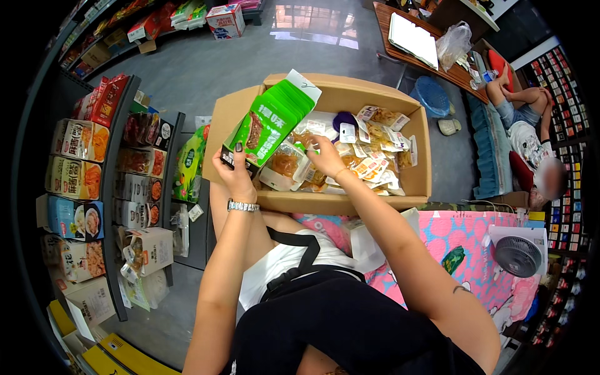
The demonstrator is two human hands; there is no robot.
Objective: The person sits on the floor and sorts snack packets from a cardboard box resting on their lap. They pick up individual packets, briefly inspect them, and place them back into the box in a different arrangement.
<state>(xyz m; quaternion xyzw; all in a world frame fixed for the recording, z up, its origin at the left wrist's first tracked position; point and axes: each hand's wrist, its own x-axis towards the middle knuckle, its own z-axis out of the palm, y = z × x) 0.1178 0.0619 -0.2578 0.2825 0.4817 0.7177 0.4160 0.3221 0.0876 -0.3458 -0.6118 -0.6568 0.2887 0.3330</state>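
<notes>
My left hand (236, 176) grips the lower end of a green printed display box (274, 124), its thumb with dark nail polish on the front. The box is tilted over the left part of an open cardboard carton (344, 202) and holds a stack of green packets (293, 98). Inside the carton lie many clear snack packets (286, 161) with white header cards. My right hand (326, 158) reaches in among them with bent fingers, close to a packet and a bit of green. Whether its fingertips pinch anything cannot be made out. A round purple item (344, 121) lies among the packets.
Shelves of boxed snacks (77, 178) stand on the left. A pink patterned cover (450, 229) with a fan (518, 255) is at right. Beyond are a wooden table (389, 28), a blue basket (430, 96) and a person (520, 126) reclining on a blue couch (494, 150).
</notes>
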